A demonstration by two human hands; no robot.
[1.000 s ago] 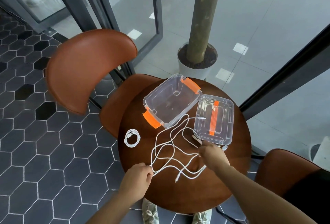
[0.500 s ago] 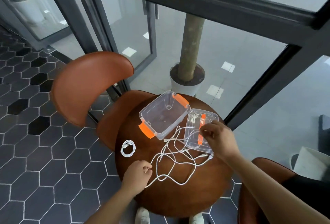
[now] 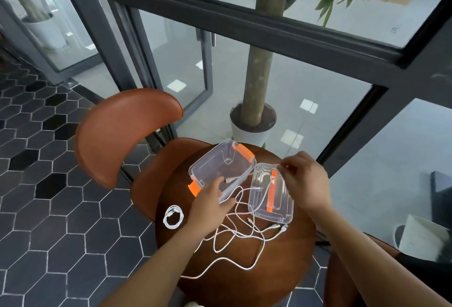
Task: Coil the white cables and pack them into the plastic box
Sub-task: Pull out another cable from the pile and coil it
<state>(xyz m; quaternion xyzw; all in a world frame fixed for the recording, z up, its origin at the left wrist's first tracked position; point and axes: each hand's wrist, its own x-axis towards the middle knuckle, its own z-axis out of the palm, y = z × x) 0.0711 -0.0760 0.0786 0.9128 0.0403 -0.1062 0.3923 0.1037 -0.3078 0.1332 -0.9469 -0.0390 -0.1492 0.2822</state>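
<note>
Round brown table (image 3: 281,272): carries every task item. A chair (image 3: 122,135) with a brown curved back stands at its far left. A tree (image 3: 256,74) in a white pot stands beyond the far edge, by the glass wall.

Box (image 3: 208,163): clear plastic with orange latches, open, on the far part of the table. One white plug end lies inside, near its near wall.

Lid (image 3: 278,208): clear with an orange handle, lying flat just right of the box.

Right hand (image 3: 305,181): held over the far end of the lid, fingers curled, fingertips pinching one thin white strand that runs down across the lid.

Left hand (image 3: 208,200): lies across the near wall of the box with fingers extended, index reaching inside, thumb outside. It holds nothing that can be seen. Whether the thumb touches the strand beside it cannot be told.

Cables (image 3: 236,232): white, uncoiled, in a loose tangle on the table in front of box and lid, one strand trailing to the near left edge.

Coil (image 3: 173,208): one white cable already wound, on the table's left edge, outside the box.
</note>
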